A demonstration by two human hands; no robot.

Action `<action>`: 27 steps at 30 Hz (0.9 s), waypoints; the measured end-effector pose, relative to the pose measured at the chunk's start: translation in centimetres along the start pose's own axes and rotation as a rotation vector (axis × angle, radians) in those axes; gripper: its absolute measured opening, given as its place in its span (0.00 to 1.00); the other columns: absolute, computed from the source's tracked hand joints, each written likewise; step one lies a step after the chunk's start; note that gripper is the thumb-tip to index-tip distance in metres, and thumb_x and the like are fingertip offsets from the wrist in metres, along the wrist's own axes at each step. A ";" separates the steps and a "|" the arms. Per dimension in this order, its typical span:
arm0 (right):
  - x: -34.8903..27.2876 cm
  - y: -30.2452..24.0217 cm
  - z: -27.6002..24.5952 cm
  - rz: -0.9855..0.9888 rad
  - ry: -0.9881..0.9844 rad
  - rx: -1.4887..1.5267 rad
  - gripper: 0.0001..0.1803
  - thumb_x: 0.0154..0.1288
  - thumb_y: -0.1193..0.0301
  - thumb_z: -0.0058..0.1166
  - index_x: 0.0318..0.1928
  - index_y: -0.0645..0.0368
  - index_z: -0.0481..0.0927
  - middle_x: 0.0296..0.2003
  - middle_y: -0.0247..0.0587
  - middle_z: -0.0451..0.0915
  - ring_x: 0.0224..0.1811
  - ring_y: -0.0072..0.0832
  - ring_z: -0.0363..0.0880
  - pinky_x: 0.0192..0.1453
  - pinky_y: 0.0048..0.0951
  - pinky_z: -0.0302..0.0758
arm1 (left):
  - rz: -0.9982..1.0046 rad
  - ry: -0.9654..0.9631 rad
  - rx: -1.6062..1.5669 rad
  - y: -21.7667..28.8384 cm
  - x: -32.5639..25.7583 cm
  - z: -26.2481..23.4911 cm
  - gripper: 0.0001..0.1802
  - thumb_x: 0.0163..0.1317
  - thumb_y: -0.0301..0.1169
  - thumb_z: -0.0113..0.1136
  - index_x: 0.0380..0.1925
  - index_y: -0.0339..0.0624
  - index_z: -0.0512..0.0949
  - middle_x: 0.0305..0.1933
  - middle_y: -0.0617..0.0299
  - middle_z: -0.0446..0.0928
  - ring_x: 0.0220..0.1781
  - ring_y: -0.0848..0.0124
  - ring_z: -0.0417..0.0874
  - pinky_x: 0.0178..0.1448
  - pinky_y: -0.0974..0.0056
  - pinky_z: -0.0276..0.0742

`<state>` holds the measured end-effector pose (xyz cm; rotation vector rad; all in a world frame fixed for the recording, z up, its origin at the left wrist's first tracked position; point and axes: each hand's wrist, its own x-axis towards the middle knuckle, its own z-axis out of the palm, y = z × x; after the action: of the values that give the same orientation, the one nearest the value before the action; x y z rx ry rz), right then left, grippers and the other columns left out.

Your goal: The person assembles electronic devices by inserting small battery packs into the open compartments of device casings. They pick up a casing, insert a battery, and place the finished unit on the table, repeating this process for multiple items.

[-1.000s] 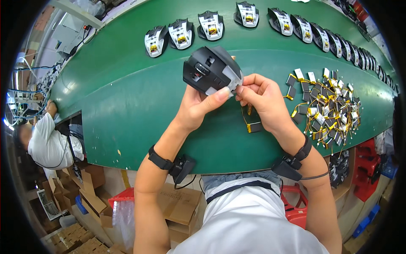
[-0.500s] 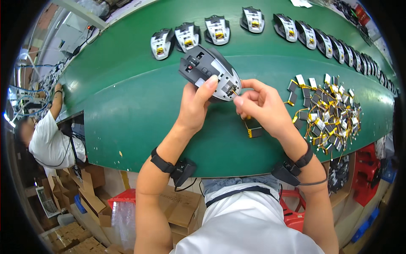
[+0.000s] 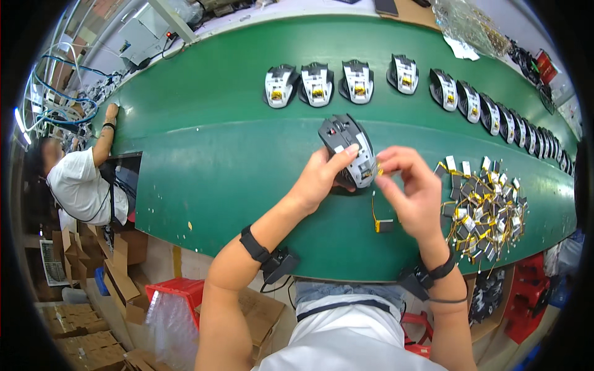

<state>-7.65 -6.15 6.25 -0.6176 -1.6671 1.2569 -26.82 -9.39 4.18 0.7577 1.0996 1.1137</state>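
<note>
A half-assembled black and grey computer mouse (image 3: 354, 154) is gripped in my left hand (image 3: 314, 180), thumb across its top. My right hand (image 3: 413, 188) is beside the mouse's rear end, thumb and fingers pinching a small battery (image 3: 380, 168). Only the battery's yellow end shows between the fingertips, and the hand is slightly blurred. Below, on the green table, lies a single wired battery (image 3: 383, 226) with its lead stretching upward. To the right of my hand spreads a heap of small batteries (image 3: 486, 210) with yellow tape and thin wires.
Several similar mice (image 3: 317, 85) stand along the far side of the green table (image 3: 204, 179), curving away to the right. At the left edge a co-worker (image 3: 83, 185) reaches onto the table. Cardboard boxes (image 3: 124, 278) and a red stool (image 3: 179, 287) are below the edge.
The mouse has turned more upright. My right fingers have drawn back from its rear opening, and a yellow end now shows between them. The whole view has shifted.
</note>
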 end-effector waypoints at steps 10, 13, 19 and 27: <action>-1.0 -0.4 0.9 0.238 0.123 0.120 0.16 0.62 0.81 0.57 0.51 0.67 0.77 0.39 0.41 0.80 0.38 0.24 0.81 0.42 0.25 0.79 | -0.052 -0.040 -0.143 -0.1 -0.1 0.7 0.26 0.67 0.50 0.57 0.53 0.40 0.74 0.45 0.61 0.80 0.44 0.72 0.83 0.44 0.64 0.83; -0.5 -1.6 1.5 -0.085 0.015 -0.483 0.15 0.59 0.80 0.54 0.48 0.63 0.81 0.35 0.44 0.78 0.27 0.29 0.76 0.32 0.29 0.74 | -0.075 -0.077 -0.124 -1.0 -0.6 0.1 0.27 0.67 0.52 0.55 0.55 0.43 0.73 0.46 0.61 0.80 0.44 0.72 0.83 0.39 0.65 0.84; -1.1 -0.6 2.5 -0.065 0.034 -0.539 0.17 0.60 0.79 0.57 0.51 0.60 0.81 0.35 0.45 0.78 0.29 0.34 0.78 0.33 0.32 0.76 | -0.117 -0.094 -0.265 -0.7 -0.3 -0.3 0.25 0.69 0.52 0.52 0.54 0.44 0.73 0.47 0.61 0.79 0.48 0.70 0.81 0.46 0.60 0.81; -1.2 -0.6 2.3 -0.179 -0.122 -0.821 0.27 0.55 0.75 0.64 0.58 0.62 0.77 0.44 0.41 0.71 0.31 0.31 0.74 0.36 0.33 0.75 | -0.120 -0.089 -0.380 -1.4 0.2 -1.1 0.26 0.70 0.52 0.51 0.56 0.42 0.73 0.51 0.59 0.79 0.50 0.68 0.83 0.50 0.58 0.82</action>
<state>-9.10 -8.44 6.26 -0.8496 -2.2826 0.4462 -27.45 -9.66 2.53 0.4312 0.8148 1.1325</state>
